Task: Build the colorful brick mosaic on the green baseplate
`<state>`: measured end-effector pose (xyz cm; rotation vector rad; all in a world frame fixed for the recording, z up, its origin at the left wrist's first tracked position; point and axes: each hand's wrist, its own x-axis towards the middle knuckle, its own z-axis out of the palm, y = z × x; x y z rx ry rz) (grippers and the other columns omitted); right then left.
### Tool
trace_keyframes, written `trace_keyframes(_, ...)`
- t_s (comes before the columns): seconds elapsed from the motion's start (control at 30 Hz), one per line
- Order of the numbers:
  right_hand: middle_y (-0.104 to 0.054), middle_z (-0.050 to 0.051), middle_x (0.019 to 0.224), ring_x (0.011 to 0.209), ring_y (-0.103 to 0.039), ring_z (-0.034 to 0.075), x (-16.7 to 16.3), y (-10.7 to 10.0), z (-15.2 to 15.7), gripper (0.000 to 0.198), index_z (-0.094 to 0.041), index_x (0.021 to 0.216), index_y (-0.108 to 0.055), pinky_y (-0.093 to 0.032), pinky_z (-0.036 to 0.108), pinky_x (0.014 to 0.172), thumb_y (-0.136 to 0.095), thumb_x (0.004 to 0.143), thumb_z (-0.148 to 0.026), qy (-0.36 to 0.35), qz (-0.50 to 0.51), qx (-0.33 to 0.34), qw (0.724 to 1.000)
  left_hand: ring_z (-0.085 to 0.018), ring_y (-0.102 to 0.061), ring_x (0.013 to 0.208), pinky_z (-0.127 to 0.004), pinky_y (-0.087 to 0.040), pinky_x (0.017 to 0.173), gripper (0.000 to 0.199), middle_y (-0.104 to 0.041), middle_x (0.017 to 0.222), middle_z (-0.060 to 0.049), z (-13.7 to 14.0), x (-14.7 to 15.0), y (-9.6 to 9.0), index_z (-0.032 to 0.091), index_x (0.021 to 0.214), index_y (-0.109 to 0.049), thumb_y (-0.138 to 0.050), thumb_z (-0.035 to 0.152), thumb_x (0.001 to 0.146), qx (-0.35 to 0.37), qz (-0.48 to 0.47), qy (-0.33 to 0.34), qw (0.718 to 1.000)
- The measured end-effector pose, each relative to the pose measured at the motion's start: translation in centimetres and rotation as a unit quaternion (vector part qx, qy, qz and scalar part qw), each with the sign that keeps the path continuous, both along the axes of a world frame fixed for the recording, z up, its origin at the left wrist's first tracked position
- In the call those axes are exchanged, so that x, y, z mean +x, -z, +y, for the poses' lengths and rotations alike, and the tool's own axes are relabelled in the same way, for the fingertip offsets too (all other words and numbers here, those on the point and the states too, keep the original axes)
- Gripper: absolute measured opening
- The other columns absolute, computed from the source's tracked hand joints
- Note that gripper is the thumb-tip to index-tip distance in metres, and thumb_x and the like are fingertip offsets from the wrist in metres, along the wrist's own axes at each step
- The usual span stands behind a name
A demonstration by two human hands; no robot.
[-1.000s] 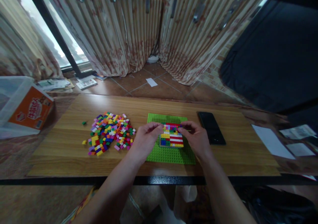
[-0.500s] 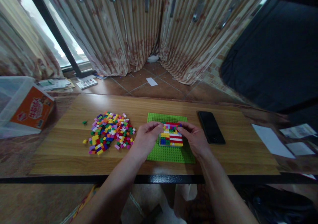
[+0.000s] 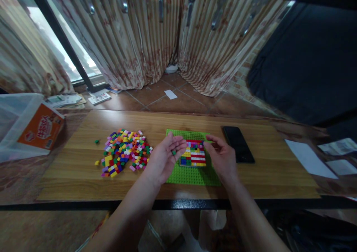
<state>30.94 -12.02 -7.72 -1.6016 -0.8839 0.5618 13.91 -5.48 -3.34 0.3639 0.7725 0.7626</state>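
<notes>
My left hand (image 3: 164,156) is turned palm up with its fingers loosely stretched, and a small dark green brick (image 3: 174,152) lies on them. Just right of it, a block of multicoloured toy bricks (image 3: 194,154) sits on the green studded baseplate (image 3: 192,177), with rows of red, white, yellow, blue and pink. My right hand (image 3: 222,156) is at the block's upper right corner, thumb and forefinger curved and slightly apart, with nothing visible between them. I cannot tell whether its fingertips touch the block.
A pile of loose bricks (image 3: 126,151) spreads over the left of the wooden tabletop (image 3: 80,185), with a few stray ones beside it. A black phone (image 3: 238,144) lies on the right. Beyond the left edge stands a clear plastic box (image 3: 16,129); papers (image 3: 309,158) lie off the right edge.
My left hand has turned from fingertips on the brick block to palm up, showing a green brick. My right hand has drawn back slightly to the right. The camera view shifted a little.
</notes>
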Motion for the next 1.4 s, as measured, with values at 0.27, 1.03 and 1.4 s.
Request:
trace_keyframes(0.27, -0.065, 0.004, 0.097, 0.092, -0.062, 0.018, -4.4, -2.2, -1.0, 0.014, -0.027, 0.094, -0.072, -0.052, 0.032, 0.078, -0.059, 0.088, -0.03, -0.13, -0.184, 0.072, 0.972, -0.017, -0.063, 0.091, -0.027, -0.049, 0.086, 0.034, -0.068, 0.09, -0.009, -0.3, 0.1, 0.3, 0.012, 0.086, -0.069, -0.06, 0.045, 0.086, 0.046, -0.026, 0.018, 0.998)
trace_keyframes(1.03, -0.071, 0.003, 0.094, 0.083, -0.066, 0.019, -4.2, -2.5, -1.0, 0.016, -0.024, 0.093, -0.07, -0.052, 0.032, 0.074, -0.059, 0.085, -0.03, -0.125, -0.139, 0.009, 0.982, -0.022, -0.063, 0.101, -0.032, -0.046, 0.089, 0.039, -0.07, 0.106, -0.011, -1.5, 0.3, 0.5, 0.014, 0.097, -0.071, -0.069, 0.048, 0.077, 0.184, 0.001, 0.063, 0.981)
trace_keyframes(1.4, -0.073, 0.007, 0.087, 0.074, -0.069, 0.021, 1.3, -2.3, -1.4, 0.031, -0.02, 0.099, -0.07, -0.054, 0.035, 0.069, -0.058, 0.085, -0.046, -0.017, -0.17, -0.043, 0.984, -0.012, -0.062, 0.072, -0.026, -0.046, 0.072, 0.031, -0.071, 0.087, -0.007, -0.6, -0.5, 0.0, 0.013, 0.085, -0.072, -0.073, 0.042, 0.073, 0.165, 0.07, 0.007, 0.984)
